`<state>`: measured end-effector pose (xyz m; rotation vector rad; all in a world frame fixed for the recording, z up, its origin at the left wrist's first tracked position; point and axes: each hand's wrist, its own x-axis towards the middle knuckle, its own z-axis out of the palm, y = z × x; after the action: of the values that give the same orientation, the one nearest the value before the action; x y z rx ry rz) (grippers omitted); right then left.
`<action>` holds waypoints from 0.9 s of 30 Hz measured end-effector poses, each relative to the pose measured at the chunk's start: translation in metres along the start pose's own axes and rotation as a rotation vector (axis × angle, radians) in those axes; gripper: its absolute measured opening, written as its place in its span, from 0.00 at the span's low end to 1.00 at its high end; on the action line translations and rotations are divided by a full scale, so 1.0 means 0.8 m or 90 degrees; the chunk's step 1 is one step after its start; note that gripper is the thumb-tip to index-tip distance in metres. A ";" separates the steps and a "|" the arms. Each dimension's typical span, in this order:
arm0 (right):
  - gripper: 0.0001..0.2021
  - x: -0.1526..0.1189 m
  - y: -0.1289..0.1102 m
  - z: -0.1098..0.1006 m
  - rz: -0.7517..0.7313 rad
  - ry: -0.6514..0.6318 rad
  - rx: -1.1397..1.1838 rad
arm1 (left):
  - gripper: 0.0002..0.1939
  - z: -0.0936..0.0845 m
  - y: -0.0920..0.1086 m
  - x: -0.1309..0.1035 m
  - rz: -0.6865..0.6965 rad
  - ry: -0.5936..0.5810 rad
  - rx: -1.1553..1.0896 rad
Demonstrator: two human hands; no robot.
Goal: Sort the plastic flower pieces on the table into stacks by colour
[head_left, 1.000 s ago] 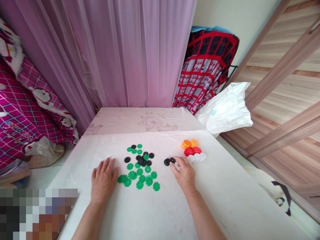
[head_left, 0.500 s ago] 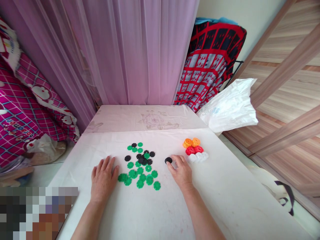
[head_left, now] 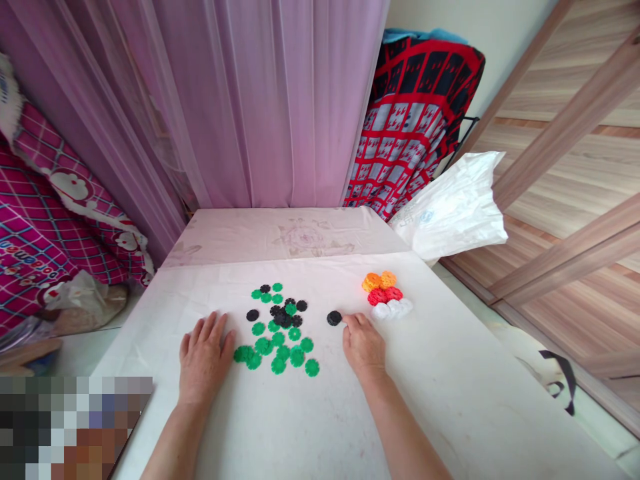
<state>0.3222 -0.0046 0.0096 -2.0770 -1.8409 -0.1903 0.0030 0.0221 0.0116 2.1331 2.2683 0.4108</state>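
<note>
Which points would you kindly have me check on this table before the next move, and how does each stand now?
1. Left hand not covering the pieces: ok, it lies palm-down beside the green pieces.
2. Small black pile apart from the mixed pieces: ok, it sits by itself near the right hand.
3. Right hand free of pieces: cannot tell, its curled fingers hide the underside.
4. Loose black pieces separated from green: not ok, they are intermingled.
5. Orange pieces, red pieces and white pieces grouped by colour: ok.
</note>
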 end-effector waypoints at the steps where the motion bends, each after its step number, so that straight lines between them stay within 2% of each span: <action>1: 0.14 0.001 -0.002 -0.002 0.002 -0.015 -0.012 | 0.26 0.000 0.000 0.000 0.000 -0.002 0.002; 9: 0.12 0.004 -0.012 -0.012 -0.011 -0.063 -0.059 | 0.26 -0.003 0.003 0.000 -0.008 -0.017 0.018; 13: 0.12 0.005 -0.010 -0.018 0.020 -0.091 -0.062 | 0.26 -0.005 0.003 0.000 -0.005 -0.016 0.020; 15: 0.13 0.003 -0.008 -0.022 0.050 -0.064 -0.043 | 0.26 -0.005 0.004 0.000 -0.006 -0.016 0.019; 17: 0.13 -0.002 -0.010 -0.025 0.050 -0.003 0.007 | 0.26 -0.005 0.004 -0.001 -0.005 -0.015 0.017; 20: 0.13 -0.008 -0.032 -0.026 -0.040 0.048 0.127 | 0.25 -0.004 0.005 -0.001 -0.008 -0.014 0.012; 22: 0.13 -0.006 -0.057 -0.024 -0.089 -0.005 0.176 | 0.25 -0.004 0.006 0.000 -0.012 -0.017 0.009; 27: 0.14 0.018 -0.111 -0.016 -0.044 -0.204 0.108 | 0.25 -0.004 0.005 0.000 -0.015 -0.015 0.005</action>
<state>0.2389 0.0121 0.0419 -2.0187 -2.0298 0.2903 0.0067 0.0217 0.0153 2.1017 2.2830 0.3762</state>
